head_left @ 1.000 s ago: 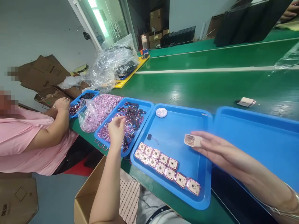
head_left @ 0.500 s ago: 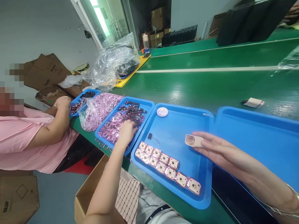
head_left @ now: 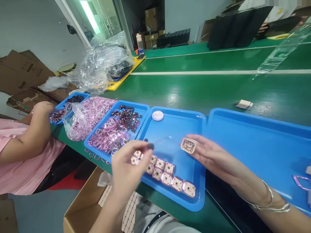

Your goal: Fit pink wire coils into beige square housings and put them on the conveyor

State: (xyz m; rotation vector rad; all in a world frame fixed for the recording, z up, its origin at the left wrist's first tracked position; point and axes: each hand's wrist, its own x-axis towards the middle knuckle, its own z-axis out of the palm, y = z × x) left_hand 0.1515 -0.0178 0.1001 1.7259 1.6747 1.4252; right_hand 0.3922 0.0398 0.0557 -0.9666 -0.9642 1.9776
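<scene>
My left hand is over the near left part of the middle blue tray, thumb and fingers pinched on a small black part. A thin blurred wire seems to trail from it to the right. My right hand grips a small beige square housing by its edge, open inside facing me. The two held pieces are apart. Below them, rows of beige squares with pink metallic rims lie along the tray's near side. Another black piece shows just beyond my left fingers, partly hidden.
Left of it, a blue tray holds pink metal frames and black wired parts. A bag of pink frames lies beyond. Another blue tray is at right. A co-worker in a pink shirt sits at left.
My left hand has come from the parts tray to the middle tray, now with a black part. The housing in my right hand has turned its inside towards me. The view has swung right.
</scene>
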